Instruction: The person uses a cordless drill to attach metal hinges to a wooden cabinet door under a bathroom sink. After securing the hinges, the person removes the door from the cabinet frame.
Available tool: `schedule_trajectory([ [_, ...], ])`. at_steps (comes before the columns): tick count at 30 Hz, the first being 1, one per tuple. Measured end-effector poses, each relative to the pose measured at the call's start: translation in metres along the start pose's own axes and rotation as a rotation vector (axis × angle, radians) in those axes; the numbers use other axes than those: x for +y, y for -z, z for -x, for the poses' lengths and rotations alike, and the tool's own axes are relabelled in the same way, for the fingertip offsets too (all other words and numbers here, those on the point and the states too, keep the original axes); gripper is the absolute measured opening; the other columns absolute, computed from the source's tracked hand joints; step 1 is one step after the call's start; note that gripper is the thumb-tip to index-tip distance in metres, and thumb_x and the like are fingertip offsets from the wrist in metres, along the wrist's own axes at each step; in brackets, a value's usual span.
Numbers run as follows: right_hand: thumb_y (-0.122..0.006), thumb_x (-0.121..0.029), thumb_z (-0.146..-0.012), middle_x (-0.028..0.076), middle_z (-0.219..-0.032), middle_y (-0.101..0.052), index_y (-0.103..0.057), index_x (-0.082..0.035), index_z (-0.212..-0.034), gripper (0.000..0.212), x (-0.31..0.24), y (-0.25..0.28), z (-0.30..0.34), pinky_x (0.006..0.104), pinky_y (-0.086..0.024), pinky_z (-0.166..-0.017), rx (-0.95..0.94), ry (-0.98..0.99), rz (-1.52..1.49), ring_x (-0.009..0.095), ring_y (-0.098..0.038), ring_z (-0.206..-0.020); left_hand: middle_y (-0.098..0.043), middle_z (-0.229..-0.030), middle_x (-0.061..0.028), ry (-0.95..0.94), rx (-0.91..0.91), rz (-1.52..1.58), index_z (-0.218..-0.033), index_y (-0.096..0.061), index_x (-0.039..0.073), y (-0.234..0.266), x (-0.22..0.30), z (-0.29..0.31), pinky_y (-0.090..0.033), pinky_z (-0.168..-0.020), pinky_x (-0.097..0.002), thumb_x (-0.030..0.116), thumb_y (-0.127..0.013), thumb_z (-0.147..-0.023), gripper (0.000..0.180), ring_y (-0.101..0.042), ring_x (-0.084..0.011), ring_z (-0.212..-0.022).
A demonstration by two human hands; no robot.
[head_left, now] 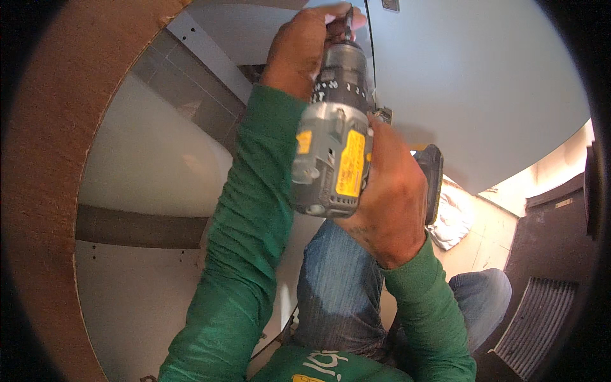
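Note:
A grey and black cordless drill (332, 159) with yellow labels points away from me, its chuck toward the top of the view. My right hand (394, 191) is wrapped round its grip, and the dark battery base (433, 181) shows to the right of that hand. A thin dark bit (349, 24) sticks out of the chuck. Close beside the bit, my left hand (302, 48) has its fingers bent together near the bit's tip; what they pinch, if anything, is hidden. Both touch or nearly touch the pale panel behind them; I cannot tell which.
A large pale panel (484, 83) fills the upper right, with a metal hinge (384, 114) by its edge. Left are a brown board edge (57, 159) and pale cabinet boards (137, 286). A white cloth or bag (453, 216) lies on the tiled floor, near a dark ribbed grille (534, 325).

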State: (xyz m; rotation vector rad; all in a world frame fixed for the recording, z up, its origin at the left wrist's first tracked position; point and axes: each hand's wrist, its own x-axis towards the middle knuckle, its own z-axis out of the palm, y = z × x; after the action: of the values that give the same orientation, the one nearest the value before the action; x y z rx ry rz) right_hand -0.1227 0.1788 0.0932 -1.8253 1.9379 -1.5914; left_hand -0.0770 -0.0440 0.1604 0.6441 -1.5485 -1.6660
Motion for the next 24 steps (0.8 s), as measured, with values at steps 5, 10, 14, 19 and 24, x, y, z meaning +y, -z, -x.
schedule_trajectory([
  [5,-0.087,-0.017,-0.066,0.023,-0.106,-0.065,-0.057,0.002,-0.126,0.070,-0.017,0.007,-0.018,0.0456,-0.055,-0.083,-0.016,-0.052,0.008,0.042,-0.066,-0.097,-0.070,-0.090,-0.0055,0.049,-0.152,0.142,-0.107,-0.070,0.001,0.006,0.003,-0.022,-0.053,-0.068,-0.0296,0.027,-0.060,-0.102,0.028,-0.061,-0.0129,-0.072],
  [10,-0.091,-0.012,-0.057,0.018,-0.104,-0.059,-0.051,-0.003,-0.116,0.071,-0.025,0.001,-0.019,0.0444,-0.059,-0.070,-0.036,-0.037,0.052,0.038,-0.067,-0.087,-0.072,-0.093,-0.0065,0.048,-0.187,0.219,-0.109,-0.070,0.000,0.019,-0.002,-0.024,-0.054,-0.069,-0.0296,0.026,-0.058,-0.102,0.030,-0.062,-0.0132,-0.073],
  [14,-0.092,-0.011,-0.055,0.018,-0.103,-0.059,-0.051,-0.002,-0.119,0.077,-0.023,0.001,-0.016,0.0449,-0.059,-0.070,-0.087,-0.005,0.069,0.039,-0.067,-0.087,-0.073,-0.101,-0.0122,-0.081,-0.064,-0.029,-0.113,-0.066,-0.002,0.022,0.005,0.003,-0.058,-0.067,-0.0324,0.023,-0.055,-0.103,0.029,-0.064,-0.0166,-0.074],
  [19,-0.094,-0.012,-0.052,0.019,-0.103,-0.059,-0.050,0.000,-0.130,0.090,-0.015,-0.012,-0.011,0.0458,-0.058,-0.073,-0.150,-0.013,0.035,0.039,-0.068,-0.090,-0.069,-0.093,-0.0091,0.032,0.013,0.160,-0.114,-0.065,-0.001,0.035,0.002,0.020,-0.059,-0.066,-0.0281,0.025,-0.062,-0.103,0.028,-0.066,-0.0149,-0.075],
  [24,-0.094,-0.012,-0.052,0.017,-0.102,-0.059,-0.051,-0.001,-0.131,0.091,-0.016,-0.018,-0.010,0.0445,-0.058,-0.074,-0.072,0.000,-0.015,0.038,-0.067,-0.090,-0.074,-0.104,-0.0120,-0.010,-0.004,-0.050,-0.120,-0.066,-0.001,0.027,0.012,0.015,-0.059,-0.069,-0.0288,0.028,-0.063,-0.100,0.035,-0.066,-0.0145,-0.077],
])
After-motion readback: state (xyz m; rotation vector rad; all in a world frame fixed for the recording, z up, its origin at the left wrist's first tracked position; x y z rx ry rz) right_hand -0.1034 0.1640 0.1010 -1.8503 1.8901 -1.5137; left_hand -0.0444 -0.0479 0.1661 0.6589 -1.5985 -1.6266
